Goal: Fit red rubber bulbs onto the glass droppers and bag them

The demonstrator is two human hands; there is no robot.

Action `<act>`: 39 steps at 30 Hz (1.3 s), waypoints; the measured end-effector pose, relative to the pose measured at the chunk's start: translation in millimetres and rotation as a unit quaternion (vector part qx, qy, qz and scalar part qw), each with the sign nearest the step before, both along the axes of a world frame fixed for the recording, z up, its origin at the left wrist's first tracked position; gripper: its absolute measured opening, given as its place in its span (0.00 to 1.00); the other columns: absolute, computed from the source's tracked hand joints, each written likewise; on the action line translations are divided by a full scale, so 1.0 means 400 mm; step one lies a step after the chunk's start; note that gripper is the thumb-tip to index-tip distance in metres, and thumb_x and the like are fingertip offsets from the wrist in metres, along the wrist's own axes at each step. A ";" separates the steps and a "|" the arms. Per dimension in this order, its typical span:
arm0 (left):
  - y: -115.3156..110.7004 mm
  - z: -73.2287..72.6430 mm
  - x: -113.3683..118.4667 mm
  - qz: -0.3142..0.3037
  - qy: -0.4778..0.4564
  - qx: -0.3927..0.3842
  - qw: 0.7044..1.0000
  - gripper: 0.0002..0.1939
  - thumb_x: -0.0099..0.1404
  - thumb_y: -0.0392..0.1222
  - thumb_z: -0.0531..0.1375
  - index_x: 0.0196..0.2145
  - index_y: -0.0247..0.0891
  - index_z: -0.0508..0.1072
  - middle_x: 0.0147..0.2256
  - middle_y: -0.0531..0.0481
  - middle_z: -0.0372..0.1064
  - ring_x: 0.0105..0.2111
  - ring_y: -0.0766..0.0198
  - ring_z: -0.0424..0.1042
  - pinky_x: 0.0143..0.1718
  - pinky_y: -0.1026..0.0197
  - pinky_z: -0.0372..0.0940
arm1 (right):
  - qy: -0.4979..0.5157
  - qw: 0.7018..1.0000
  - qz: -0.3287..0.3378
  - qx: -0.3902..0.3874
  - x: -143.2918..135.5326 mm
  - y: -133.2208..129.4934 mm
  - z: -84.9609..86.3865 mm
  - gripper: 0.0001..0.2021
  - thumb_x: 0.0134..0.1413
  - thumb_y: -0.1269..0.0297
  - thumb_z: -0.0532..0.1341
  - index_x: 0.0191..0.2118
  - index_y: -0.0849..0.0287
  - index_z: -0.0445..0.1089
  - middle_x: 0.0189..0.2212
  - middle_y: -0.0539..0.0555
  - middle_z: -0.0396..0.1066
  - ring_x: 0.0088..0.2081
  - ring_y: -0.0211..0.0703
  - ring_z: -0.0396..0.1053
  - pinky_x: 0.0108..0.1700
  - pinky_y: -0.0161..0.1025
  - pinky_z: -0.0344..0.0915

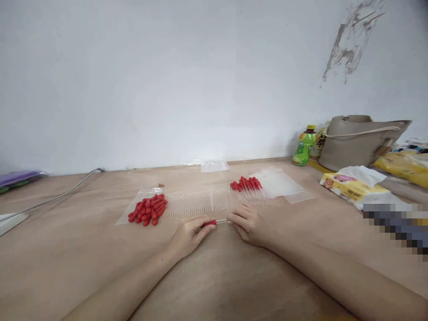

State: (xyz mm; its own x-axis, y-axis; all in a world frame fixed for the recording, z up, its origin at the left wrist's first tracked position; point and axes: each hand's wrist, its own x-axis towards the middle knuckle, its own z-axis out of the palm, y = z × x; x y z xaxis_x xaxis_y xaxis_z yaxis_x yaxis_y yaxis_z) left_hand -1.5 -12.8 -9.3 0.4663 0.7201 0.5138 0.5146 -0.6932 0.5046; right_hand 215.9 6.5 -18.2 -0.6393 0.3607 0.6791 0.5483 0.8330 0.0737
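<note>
Between finger and thumb, my left hand (190,235) pinches a red rubber dropper bulb (210,222). My right hand (249,224) grips a clear glass dropper tube (221,221), whose end meets the mouth of the bulb; how deep it sits inside is hidden. Left of my hands lies a heap of loose red bulbs (147,209) on a clear plastic bag (123,217). Behind my hands is a row of bare glass tubes (197,203). Beyond my right hand, several droppers with red bulbs fitted (249,185) lie side by side.
Flat plastic bags (284,182) lie at the right, another bag (214,167) by the wall. A green-labelled bottle (303,147), a grey-beige handbag (354,140) and a tissue pack (354,185) stand at the right. A grey cable (75,183) crosses the left of the table.
</note>
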 end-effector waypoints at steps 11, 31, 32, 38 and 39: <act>-0.007 -0.009 -0.002 -0.027 0.063 0.027 0.997 0.10 0.63 0.42 0.52 0.38 0.39 0.70 0.29 0.50 0.71 0.27 0.66 0.68 0.30 0.65 0.62 | -0.014 0.999 0.029 0.000 -0.014 -0.014 -0.007 0.11 0.56 0.71 0.47 0.31 0.61 0.66 0.22 0.52 0.63 0.26 0.37 0.57 0.31 0.36 0.53; 0.021 -0.006 -0.015 0.051 0.054 -0.018 0.997 0.13 0.60 0.39 0.54 0.44 0.38 0.65 0.33 0.50 0.63 0.27 0.68 0.65 0.30 0.64 0.64 | 0.095 0.939 -0.261 -0.202 0.053 0.069 0.045 0.12 0.53 0.63 0.51 0.25 0.60 0.68 0.24 0.52 0.67 0.27 0.37 0.63 0.28 0.33 0.53; 0.020 -0.004 -0.014 0.047 0.061 -0.018 0.997 0.12 0.61 0.39 0.54 0.43 0.39 0.66 0.33 0.50 0.63 0.27 0.68 0.65 0.30 0.64 0.64 | 0.112 0.918 -0.305 -0.227 0.056 0.085 0.051 0.13 0.52 0.61 0.52 0.24 0.59 0.68 0.23 0.52 0.68 0.26 0.37 0.63 0.26 0.33 0.52; 0.021 -0.006 -0.013 0.033 0.062 -0.039 0.997 0.09 0.62 0.40 0.52 0.39 0.38 0.69 0.34 0.49 0.63 0.29 0.67 0.66 0.31 0.64 0.63 | 0.065 0.851 -0.448 -0.266 0.037 0.164 0.056 0.16 0.50 0.59 0.50 0.21 0.58 0.68 0.23 0.53 0.69 0.28 0.42 0.66 0.27 0.35 0.51; 0.022 -0.008 -0.013 0.032 0.062 -0.040 0.997 0.09 0.62 0.39 0.52 0.38 0.38 0.69 0.34 0.49 0.63 0.29 0.67 0.66 0.31 0.64 0.63 | 0.059 0.849 -0.452 -0.267 0.031 0.172 0.053 0.15 0.50 0.59 0.50 0.21 0.58 0.69 0.23 0.54 0.70 0.29 0.43 0.66 0.28 0.35 0.52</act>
State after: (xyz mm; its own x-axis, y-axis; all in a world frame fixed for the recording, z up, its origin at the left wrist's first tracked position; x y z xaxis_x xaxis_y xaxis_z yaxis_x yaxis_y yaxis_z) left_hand -6.7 -4.1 -12.3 0.4747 0.7865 0.3950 0.6174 -0.6175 0.4874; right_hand 228.4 75.2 2.8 0.1232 0.9443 0.3051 0.9588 -0.0340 -0.2819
